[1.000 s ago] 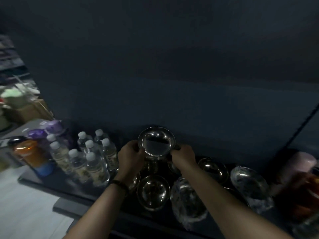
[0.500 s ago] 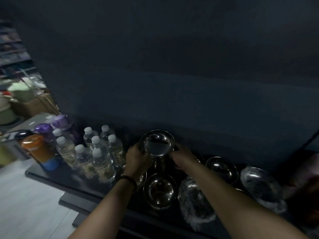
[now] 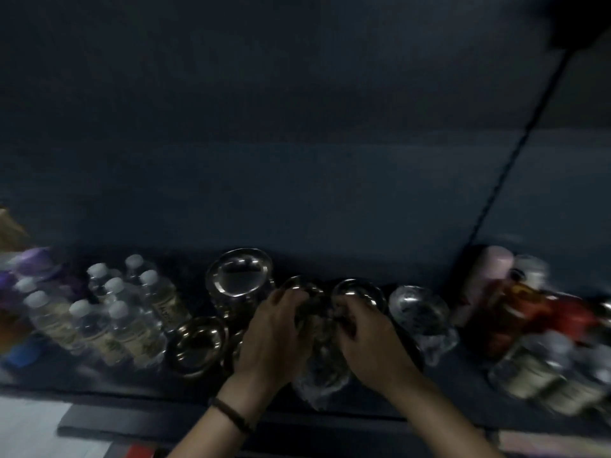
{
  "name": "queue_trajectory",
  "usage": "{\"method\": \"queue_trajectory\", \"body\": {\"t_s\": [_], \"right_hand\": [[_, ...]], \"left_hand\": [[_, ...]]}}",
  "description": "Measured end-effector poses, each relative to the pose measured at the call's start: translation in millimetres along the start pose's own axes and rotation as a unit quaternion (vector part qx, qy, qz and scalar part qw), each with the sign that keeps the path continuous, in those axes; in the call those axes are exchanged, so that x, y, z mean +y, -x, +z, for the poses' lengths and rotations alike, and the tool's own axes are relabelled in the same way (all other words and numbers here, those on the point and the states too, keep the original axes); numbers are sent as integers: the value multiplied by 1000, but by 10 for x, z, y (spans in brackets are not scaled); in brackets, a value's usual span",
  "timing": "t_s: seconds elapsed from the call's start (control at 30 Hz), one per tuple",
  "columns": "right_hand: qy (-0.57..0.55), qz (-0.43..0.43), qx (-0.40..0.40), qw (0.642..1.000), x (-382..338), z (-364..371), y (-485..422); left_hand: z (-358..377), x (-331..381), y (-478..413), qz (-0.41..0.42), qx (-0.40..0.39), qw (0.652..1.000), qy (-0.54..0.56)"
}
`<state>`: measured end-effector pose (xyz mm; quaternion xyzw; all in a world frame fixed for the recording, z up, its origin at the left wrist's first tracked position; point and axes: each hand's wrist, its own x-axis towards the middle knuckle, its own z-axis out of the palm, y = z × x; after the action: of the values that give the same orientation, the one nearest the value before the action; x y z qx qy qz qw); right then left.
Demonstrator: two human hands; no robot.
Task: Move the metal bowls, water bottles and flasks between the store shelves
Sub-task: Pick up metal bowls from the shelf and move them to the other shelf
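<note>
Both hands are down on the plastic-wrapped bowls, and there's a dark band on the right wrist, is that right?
Not quite: the head view shows the dark band on the left wrist. The left hand and right hand are indeed down on the plastic-wrapped bowls.

We see polished metal on the stacked bowls (image 3: 239, 284), mirror-glossy at the rims, and the same shiny steel look on the single bowl (image 3: 198, 345) nearer the edge. The film-wrapped bowl (image 3: 322, 371), gripped by our left hand (image 3: 274, 335) and right hand (image 3: 367, 338), wears crinkled clear plastic that catches the light. The second wrapped bowl (image 3: 420, 312) looks alike. The water bottles (image 3: 132, 322) are smooth clear plastic with matt white caps. The shelf (image 3: 99, 388) and back panel (image 3: 297, 160) are dark and matt. The pink flask (image 3: 491, 269) looks matt, and the red flask (image 3: 568, 317) has some sheen, though it is blurred.
</note>
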<state>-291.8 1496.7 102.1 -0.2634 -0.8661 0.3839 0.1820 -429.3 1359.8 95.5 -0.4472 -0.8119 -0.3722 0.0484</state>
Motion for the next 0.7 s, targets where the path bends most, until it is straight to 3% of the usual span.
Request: {"method": "queue_trajectory", "body": {"t_s": [0.2, 0.43, 0.7], "right_hand": [[35, 116, 130, 984, 870, -849, 1018], [43, 258, 233, 937, 1854, -1839, 1967], [87, 356, 222, 903, 3088, -2545, 2419]], "left_hand": [[810, 1176, 83, 83, -151, 983, 61], [1868, 2392, 275, 151, -289, 941, 89], [2729, 3240, 465, 118, -402, 905, 66]]}}
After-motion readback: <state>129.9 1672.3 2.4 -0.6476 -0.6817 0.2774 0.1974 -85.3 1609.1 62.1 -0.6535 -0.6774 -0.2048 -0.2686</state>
